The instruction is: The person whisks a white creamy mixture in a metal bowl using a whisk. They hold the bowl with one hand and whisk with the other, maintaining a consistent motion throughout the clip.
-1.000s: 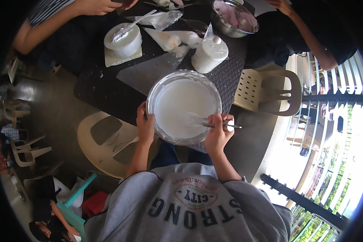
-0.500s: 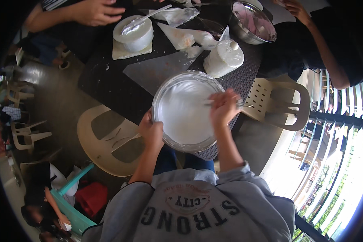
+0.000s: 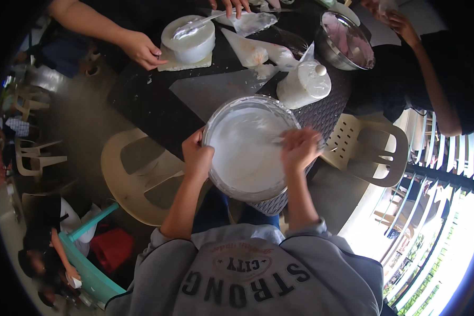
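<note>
A large round bowl [image 3: 211,167] of glossy white cream [image 3: 247,152] sits in front of me, over the table's near edge. My left hand [image 3: 197,157] is closed on its left rim, thumb on top. At the right rim, my right hand [image 3: 302,147] is closed around a thin metal utensil [image 3: 277,140] reaching into the cream. Motion blurs the utensil, so its kind cannot be made out. Just beyond the bowl stands a white-coated cylinder [image 3: 304,87] with a small white ball on top.
Across the dark table [image 3: 142,97], another person's hand [image 3: 142,50] touches the board under a white round cake [image 3: 189,45]. Filled piping bags [image 3: 247,50], a clear plastic sheet [image 3: 200,95] and a steel bowl of pink cream [image 3: 347,42] lie around. Plastic chairs [image 3: 118,184] stand at both sides.
My right hand has shifted slightly within its stirring motion, and the cream's swirls differ. The other person's hand has come down to the cake board; another hand has reached the spatula on the cake.
</note>
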`<state>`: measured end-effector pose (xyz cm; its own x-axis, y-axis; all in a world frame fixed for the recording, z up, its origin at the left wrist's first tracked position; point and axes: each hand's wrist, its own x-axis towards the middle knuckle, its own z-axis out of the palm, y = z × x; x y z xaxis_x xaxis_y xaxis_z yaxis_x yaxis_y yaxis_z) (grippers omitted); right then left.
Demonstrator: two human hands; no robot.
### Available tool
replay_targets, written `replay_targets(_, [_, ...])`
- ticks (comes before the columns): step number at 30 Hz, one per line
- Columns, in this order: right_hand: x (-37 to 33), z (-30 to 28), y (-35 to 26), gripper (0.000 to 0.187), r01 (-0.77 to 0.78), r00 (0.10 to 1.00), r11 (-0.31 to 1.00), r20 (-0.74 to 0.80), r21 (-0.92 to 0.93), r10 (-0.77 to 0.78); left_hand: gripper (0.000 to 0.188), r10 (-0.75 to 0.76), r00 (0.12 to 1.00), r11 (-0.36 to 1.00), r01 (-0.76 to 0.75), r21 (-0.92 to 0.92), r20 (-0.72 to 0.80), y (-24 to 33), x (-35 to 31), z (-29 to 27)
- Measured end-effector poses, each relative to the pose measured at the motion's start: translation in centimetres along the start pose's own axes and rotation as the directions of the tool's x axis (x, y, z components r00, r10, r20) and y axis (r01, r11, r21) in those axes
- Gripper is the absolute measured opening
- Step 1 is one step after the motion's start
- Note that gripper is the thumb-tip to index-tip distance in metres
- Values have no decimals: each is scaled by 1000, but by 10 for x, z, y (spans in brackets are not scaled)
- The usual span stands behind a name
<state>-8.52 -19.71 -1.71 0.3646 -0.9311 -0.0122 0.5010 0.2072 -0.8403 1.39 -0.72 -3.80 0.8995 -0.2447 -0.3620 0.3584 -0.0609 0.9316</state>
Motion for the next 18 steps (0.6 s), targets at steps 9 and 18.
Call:
replay_targets(9, [-39, -5, -9, 31, -284, 957, 956, 94, 79, 276, 22, 31, 999, 999, -31, -16, -10, -9, -1, -3])
replay_targets(18, [-17, -3, -23, 23, 112, 975, 988, 206, -109, -88, 56, -45, 997, 972, 59, -229, 68, -16, -8, -12])
